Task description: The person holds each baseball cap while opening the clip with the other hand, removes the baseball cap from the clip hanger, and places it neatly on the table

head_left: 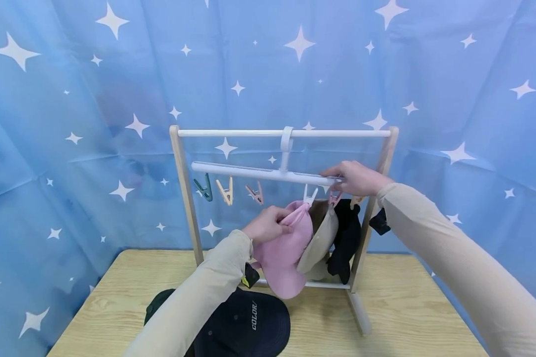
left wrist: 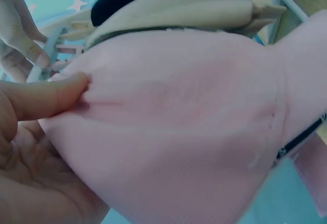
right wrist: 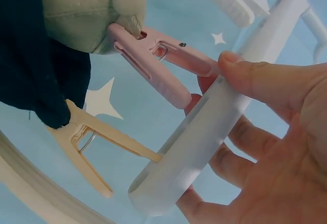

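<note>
My left hand (head_left: 266, 225) pinches the upper part of a pink cap (head_left: 290, 248), thumb on its outer face in the left wrist view. The cap's top edge meets a white clip (head_left: 310, 195) under the hanger bar. My right hand (head_left: 356, 178) grips the white hanger bar (right wrist: 214, 106) near its right end, fingers curled round it. Beside the pink cap a beige cap (head_left: 322, 240) hangs from a pink clip (right wrist: 153, 60). Farther right, a black cap (head_left: 346, 238) hangs from a pale orange clip (right wrist: 82, 142).
The hanger's hook (head_left: 286, 141) loops over the top rail of a wooden rack (head_left: 185, 193). Green (head_left: 204, 188), yellow (head_left: 225, 191) and pink (head_left: 255, 192) clips dangle at the left. A dark cap with lettering (head_left: 245, 322) and a dark green one (head_left: 158, 302) lie on the wooden table (head_left: 411, 307).
</note>
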`<state>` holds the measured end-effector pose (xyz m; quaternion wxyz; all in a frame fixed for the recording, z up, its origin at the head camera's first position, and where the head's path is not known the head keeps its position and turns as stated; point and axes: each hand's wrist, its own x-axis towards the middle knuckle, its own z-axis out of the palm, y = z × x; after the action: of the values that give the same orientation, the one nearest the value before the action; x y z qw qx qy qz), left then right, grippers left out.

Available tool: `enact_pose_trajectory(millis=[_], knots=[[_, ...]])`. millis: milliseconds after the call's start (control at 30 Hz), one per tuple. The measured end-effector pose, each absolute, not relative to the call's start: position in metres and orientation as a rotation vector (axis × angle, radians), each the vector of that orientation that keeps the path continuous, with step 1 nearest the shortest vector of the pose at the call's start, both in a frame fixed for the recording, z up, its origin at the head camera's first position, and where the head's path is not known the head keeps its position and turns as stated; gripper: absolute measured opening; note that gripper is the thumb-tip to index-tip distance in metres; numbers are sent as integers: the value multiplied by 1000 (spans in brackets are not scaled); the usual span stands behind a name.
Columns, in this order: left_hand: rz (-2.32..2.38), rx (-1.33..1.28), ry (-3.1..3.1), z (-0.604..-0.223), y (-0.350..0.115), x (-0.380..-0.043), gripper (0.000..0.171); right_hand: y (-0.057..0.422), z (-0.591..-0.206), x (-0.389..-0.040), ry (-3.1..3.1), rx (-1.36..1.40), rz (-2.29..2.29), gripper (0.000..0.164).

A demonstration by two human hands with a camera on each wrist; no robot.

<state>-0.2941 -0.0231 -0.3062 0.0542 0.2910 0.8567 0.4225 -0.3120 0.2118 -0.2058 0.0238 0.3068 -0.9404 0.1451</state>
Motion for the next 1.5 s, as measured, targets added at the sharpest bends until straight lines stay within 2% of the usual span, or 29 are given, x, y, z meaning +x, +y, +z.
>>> enact_pose_trajectory(millis=[267, 500, 767, 900, 1133, 1500], knots=[[1335, 800, 2558, -309, -21, -282, 16, 214, -222, -308, -2915, 930, 526, 38], [1592, 688, 2354, -304, -14, -279, 27, 220, -231, -312, -2898, 914, 655, 44], [1656, 639, 2312, -306, -8, -279, 29, 221, -244, -320, -2850, 896, 664, 42], [1674, 634, 2309, -308, -6, -278, 30, 218, -251, -318, -2784, 842, 619, 36], [1672, 608, 2323, -305, -6, -278, 32, 200, -252, -300, -2696, 530, 594, 15], [1635, 702, 2343, -308, -5, -278, 28, 171, -234, -295, -2863, 264, 546, 35]])
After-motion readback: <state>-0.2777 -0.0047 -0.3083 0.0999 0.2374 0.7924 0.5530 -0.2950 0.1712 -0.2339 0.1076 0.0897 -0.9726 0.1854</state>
